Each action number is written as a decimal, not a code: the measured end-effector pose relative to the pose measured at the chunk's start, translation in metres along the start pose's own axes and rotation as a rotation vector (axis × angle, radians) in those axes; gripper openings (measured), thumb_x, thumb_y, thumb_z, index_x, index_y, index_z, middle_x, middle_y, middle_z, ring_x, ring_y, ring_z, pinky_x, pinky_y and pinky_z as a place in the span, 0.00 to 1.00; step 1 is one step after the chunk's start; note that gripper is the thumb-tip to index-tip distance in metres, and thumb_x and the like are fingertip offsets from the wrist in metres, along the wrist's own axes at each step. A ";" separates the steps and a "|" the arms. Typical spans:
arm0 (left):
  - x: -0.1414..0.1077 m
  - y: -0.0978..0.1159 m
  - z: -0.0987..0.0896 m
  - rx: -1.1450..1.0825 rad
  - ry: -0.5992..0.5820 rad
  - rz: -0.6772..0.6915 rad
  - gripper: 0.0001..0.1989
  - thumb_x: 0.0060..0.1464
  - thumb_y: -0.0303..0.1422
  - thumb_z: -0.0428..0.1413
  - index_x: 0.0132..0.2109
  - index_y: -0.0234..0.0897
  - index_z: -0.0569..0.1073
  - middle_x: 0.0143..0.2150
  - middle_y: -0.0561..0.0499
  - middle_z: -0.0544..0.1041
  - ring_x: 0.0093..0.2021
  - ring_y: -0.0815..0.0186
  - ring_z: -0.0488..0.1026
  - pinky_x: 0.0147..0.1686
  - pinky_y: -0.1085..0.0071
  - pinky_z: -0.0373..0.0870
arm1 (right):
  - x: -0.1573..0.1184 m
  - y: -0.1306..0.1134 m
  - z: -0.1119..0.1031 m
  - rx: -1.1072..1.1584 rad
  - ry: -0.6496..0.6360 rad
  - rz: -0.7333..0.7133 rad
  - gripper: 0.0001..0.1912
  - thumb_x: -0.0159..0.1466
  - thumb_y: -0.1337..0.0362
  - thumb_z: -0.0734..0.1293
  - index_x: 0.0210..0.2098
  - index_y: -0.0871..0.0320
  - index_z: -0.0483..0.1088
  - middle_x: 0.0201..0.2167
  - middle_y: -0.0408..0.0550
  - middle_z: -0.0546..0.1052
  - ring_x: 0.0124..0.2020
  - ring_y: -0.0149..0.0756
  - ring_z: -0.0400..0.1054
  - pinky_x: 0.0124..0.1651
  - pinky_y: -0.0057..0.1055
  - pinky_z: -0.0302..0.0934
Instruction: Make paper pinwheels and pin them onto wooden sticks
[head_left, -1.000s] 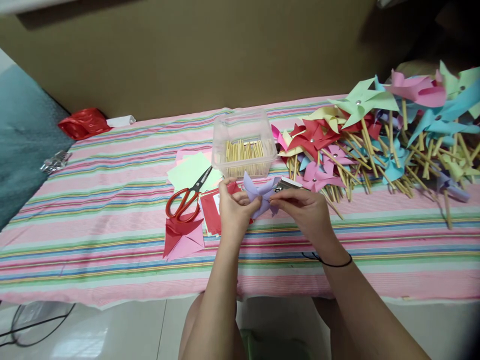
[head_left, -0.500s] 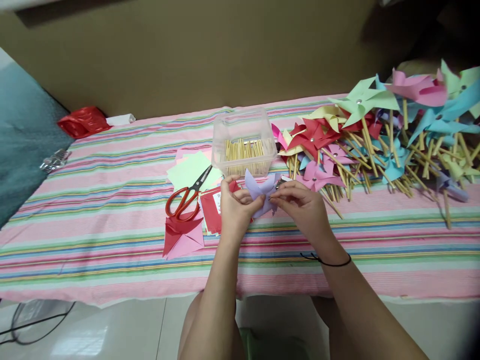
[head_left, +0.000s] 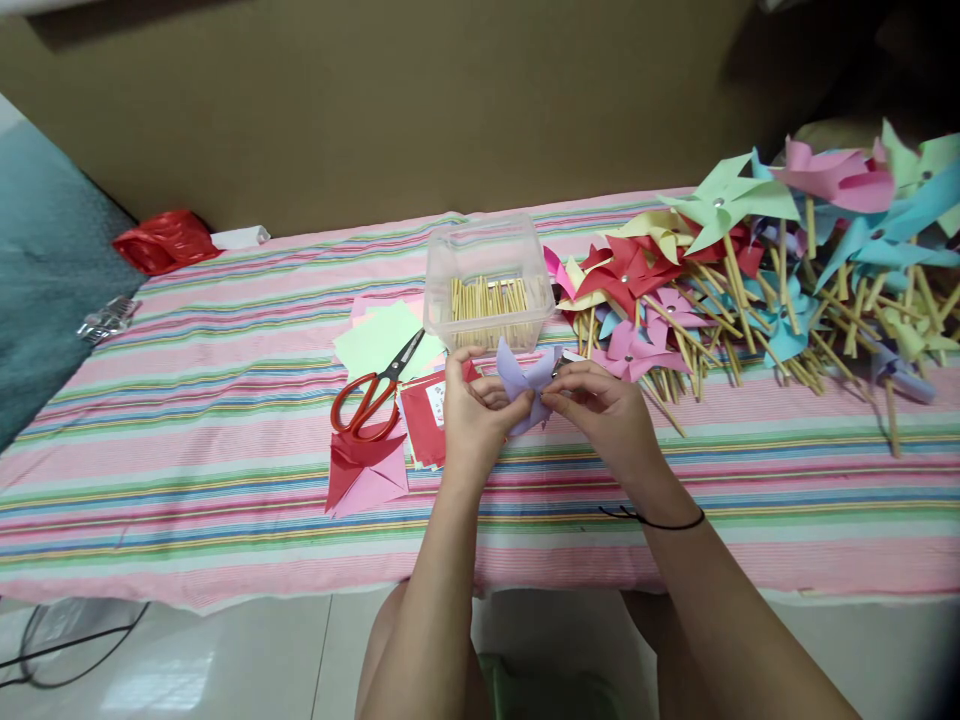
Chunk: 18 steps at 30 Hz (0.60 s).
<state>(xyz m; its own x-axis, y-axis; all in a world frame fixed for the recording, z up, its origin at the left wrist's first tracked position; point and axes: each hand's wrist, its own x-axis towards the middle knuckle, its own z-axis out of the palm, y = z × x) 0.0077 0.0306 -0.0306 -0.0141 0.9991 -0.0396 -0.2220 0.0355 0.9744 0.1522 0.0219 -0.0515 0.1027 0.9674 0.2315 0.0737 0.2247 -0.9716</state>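
A folded purple paper pinwheel (head_left: 517, 375) is pinched in my left hand (head_left: 484, 405), its thumb lying near the middle of the folds. My right hand (head_left: 600, 400) brings thumb and forefinger together at the pinwheel's centre; whatever small thing they pinch is hidden. Just behind those fingers shows a small white and silvery thing (head_left: 571, 357), too small to name. Red-handled scissors (head_left: 379, 390) lie left of my left hand, partly on green paper sheets (head_left: 386, 340). Beside them are red paper pieces (head_left: 424, 425) and a cut red and pink paper stack (head_left: 367, 475).
A clear plastic box (head_left: 487, 320) of short sticks stands behind my hands. Many finished pinwheels (head_left: 720, 205) on sticks pile up at the right. A red plastic bag (head_left: 169, 242) and metal clips (head_left: 109, 320) lie far left on the striped cloth (head_left: 225, 420).
The purple pinwheel has shifted slightly to the right along with my left hand. My right fingertips now sit closer against its centre. Other things stay put.
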 end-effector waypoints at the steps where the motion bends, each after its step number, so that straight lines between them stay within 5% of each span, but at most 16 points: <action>1: 0.000 0.000 0.000 0.002 0.001 -0.003 0.30 0.39 0.27 0.64 0.46 0.43 0.56 0.23 0.62 0.74 0.20 0.72 0.72 0.21 0.79 0.63 | 0.000 0.000 0.000 0.000 0.006 0.007 0.01 0.53 0.65 0.74 0.26 0.53 0.77 0.32 0.47 0.74 0.38 0.39 0.68 0.34 0.34 0.63; 18: 0.000 0.000 0.003 0.039 -0.010 0.013 0.27 0.40 0.26 0.63 0.44 0.42 0.56 0.23 0.62 0.74 0.20 0.73 0.71 0.22 0.79 0.64 | -0.003 0.000 0.006 0.176 0.050 0.196 0.07 0.50 0.61 0.75 0.24 0.56 0.75 0.41 0.49 0.72 0.42 0.40 0.70 0.42 0.37 0.68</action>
<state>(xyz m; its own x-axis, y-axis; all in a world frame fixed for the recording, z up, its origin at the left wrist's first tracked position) 0.0108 0.0303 -0.0295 -0.0065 0.9997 -0.0245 -0.1833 0.0229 0.9828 0.1463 0.0198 -0.0527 0.1473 0.9884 0.0360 -0.1257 0.0548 -0.9906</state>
